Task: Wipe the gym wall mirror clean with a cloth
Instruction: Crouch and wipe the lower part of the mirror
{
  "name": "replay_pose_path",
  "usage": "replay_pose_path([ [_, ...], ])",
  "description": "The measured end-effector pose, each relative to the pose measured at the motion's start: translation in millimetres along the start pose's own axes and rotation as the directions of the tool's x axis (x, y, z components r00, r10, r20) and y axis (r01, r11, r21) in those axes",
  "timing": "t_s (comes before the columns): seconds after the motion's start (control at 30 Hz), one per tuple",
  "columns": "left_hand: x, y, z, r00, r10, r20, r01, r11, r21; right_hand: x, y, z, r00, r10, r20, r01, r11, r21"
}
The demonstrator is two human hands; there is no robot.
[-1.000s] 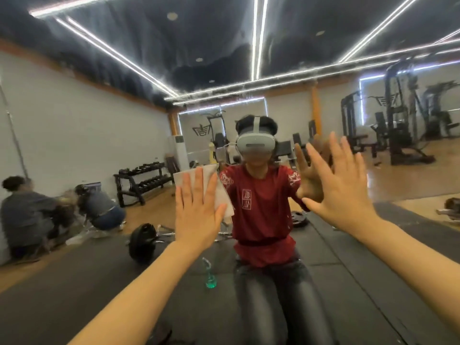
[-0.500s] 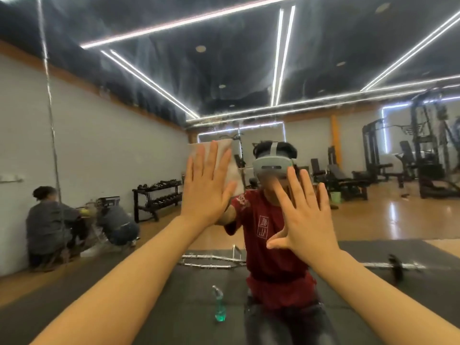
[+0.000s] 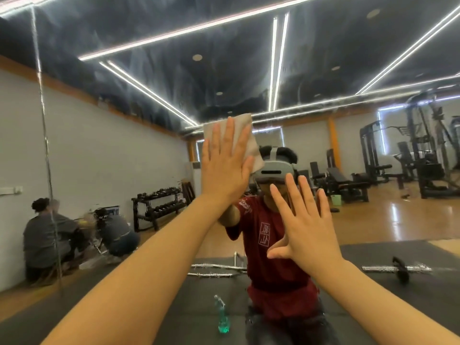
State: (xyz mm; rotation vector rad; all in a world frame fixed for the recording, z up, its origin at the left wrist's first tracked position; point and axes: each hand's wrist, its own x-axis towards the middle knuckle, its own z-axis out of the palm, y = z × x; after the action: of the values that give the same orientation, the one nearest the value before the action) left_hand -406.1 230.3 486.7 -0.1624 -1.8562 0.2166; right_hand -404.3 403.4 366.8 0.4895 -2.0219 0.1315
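Two bare hands are raised flat against the wall mirror [image 3: 139, 150], which fills the head view. The left hand [image 3: 222, 168] has its fingers straight and together, pressing a pale folded cloth [image 3: 245, 135] onto the glass; the cloth's upper and right edges show past the fingertips. The right hand [image 3: 307, 220] sits lower and to the right, fingers spread and straight, thumb out to the side, holding nothing; whether its palm touches the glass cannot be told.

Reflected in the mirror is the person in a dark red T-shirt [image 3: 268, 245] and a grey headset [image 3: 273, 171]. A green spray bottle [image 3: 222, 317] stands on the black floor mat [image 3: 159, 302] near the lower edge. Metal bars [image 3: 216, 268] lie on the mat, and a barbell [image 3: 398, 268] lies to the right. At left, two crouching people [image 3: 74, 235] are beside a dumbbell rack [image 3: 159, 205]. Weight machines [image 3: 423, 155] stand at right under strip lights [image 3: 277, 61] on the dark ceiling.
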Motion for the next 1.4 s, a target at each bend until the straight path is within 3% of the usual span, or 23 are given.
replay_pose_path([
  [0.07,-8,-32,-6,0.997,-0.055,-0.052,0.057,0.998,0.024,0,0,0,1.0,-0.001,-0.006,0.001,1.0,0.003],
  [0.2,-34,-98,-18,0.928,-0.371,-0.029,0.371,0.928,0.015,0,0,0,1.0,-0.005,-0.007,0.005,1.0,0.0],
  [0.33,-18,-77,-17,0.844,-0.535,-0.03,0.534,0.844,-0.044,2,0,1,1.0,-0.008,-0.006,0.008,1.0,0.0],
  [0.4,-9,-48,-13,0.884,-0.466,-0.034,0.465,0.885,-0.04,1,-1,2,1.0,-0.007,-0.006,0.007,1.0,-0.005],
  [0.5,-8,-20,-6,0.973,-0.23,0.025,0.23,0.973,-0.005,1,0,1,1.0,-0.01,0.0,0.01,1.0,-0.018],
  [0.57,-9,-27,-7,0.99,-0.128,0.057,0.128,0.992,-0.007,0,0,1,1.0,-0.01,0.0,0.01,1.0,-0.025],
  [0.63,-16,-51,-12,0.992,-0.116,0.055,0.116,0.993,0.004,0,1,0,1.0,-0.002,-0.005,0.002,1.0,-0.028],
  [0.77,-45,-103,-20,0.89,-0.455,0.025,0.455,0.89,-0.005,1,-1,1,1.0,-0.004,-0.01,0.004,0.999,-0.032],
  [0.87,-45,-91,-16,0.811,-0.584,0.027,0.585,0.81,-0.049,1,-1,1,1.0,-0.013,-0.008,0.013,0.999,-0.036],
  [0.93,-48,-60,-10,0.843,-0.537,0.031,0.537,0.842,-0.049,2,-2,1,1.0,-0.012,-0.014,0.012,0.999,-0.034],
  [1.03,-86,-14,9,0.981,-0.181,0.066,0.182,0.983,-0.002,1,-1,1,0.999,-0.02,-0.03,0.02,0.999,-0.03],
  [1.1,-106,-11,15,0.994,0.041,0.1,-0.044,0.999,0.029,0,1,1,0.999,-0.028,-0.036,0.027,0.999,-0.031],
  [1.13,-109,-19,15,0.992,0.076,0.103,-0.079,0.997,0.017,0,2,1,0.999,-0.03,-0.036,0.029,0.999,-0.033],
  [1.17,-110,-31,14,0.993,0.043,0.106,-0.044,0.999,0.003,-1,2,0,0.999,-0.031,-0.036,0.029,0.999,-0.035],
  [1.23,-115,-61,10,0.975,-0.2,0.095,0.2,0.98,0.005,0,3,0,0.999,-0.03,-0.035,0.029,0.999,-0.033],
  [1.33,-121,-98,2,0.805,-0.589,0.068,0.593,0.804,-0.05,0,3,2,0.999,-0.025,-0.038,0.024,0.999,-0.024],
  [1.4,-117,-93,2,0.71,-0.702,0.056,0.703,0.703,-0.111,0,3,3,0.999,-0.028,-0.039,0.028,0.999,-0.017],
])
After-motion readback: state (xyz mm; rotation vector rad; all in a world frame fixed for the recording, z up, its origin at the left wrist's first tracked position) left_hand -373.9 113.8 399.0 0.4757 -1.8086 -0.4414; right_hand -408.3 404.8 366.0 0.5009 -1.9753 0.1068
